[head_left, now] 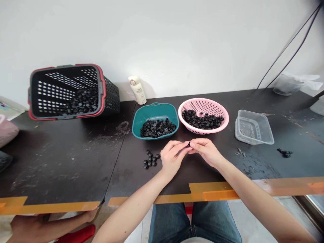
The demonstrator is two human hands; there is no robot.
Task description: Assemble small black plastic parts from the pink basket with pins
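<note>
My left hand (174,154) and my right hand (204,151) meet over the table, in front of the pink basket. Pinched between the fingertips of both is a small black plastic part (188,144), mostly covered by the fingers. Just left of my left hand lies a loose group of round black caps (150,160). Behind my hands stand a teal basin (174,116) with many small black washer-like pieces in it and a pink perforated basket (221,107) holding small black parts.
At the right, a clear plastic tub (264,125) holds small metal pins; several pins (240,152) lie before it. Farther right is a small black pile (285,153). A dark basket (111,96) of black pieces and a white bottle (138,91) stand at the back left. Another person's legs (50,225) show below.
</note>
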